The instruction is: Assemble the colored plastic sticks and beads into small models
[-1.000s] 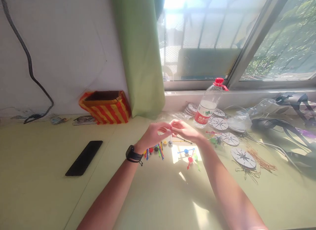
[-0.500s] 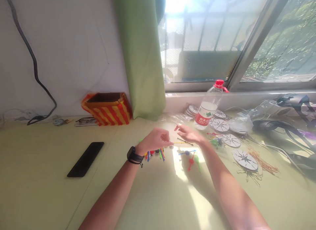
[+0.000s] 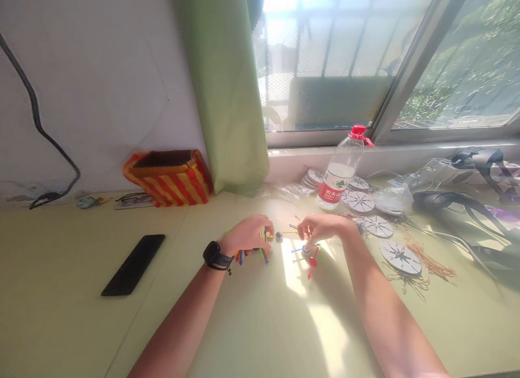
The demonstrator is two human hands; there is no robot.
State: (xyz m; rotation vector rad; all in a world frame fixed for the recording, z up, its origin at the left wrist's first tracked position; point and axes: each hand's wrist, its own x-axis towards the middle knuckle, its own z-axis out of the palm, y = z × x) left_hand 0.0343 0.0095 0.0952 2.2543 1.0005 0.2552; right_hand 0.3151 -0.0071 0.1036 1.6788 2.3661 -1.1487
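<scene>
My left hand [image 3: 248, 234], with a black watch [image 3: 213, 254] on its wrist, hovers over a cluster of small coloured plastic arrows [image 3: 240, 257]. Its fingers are curved, with a gap between them and the thumb. To its right on the table lies a yellow arrow [image 3: 289, 232] with a dark round hub [image 3: 279, 235]. My right hand [image 3: 325, 229] reaches down, fingers bent and apart, its thumb tip at the blue arrow [image 3: 298, 251]. A red arrow [image 3: 312, 263] lies just below that hand. The palm partly hides a dark arrow.
A water bottle [image 3: 336, 177] stands by the window behind my right hand. White slotted discs [image 3: 401, 257], copper-coloured wires [image 3: 430, 260] and black straps [image 3: 455, 202] lie on the right. Leftward are a black phone [image 3: 133, 265] and a red-and-yellow striped box [image 3: 170, 183].
My right hand has turned downward and come nearer to the blue arrow. My left hand has opened its pinch and drawn slightly left, away from the yellow arrow. The view has shifted slightly.
</scene>
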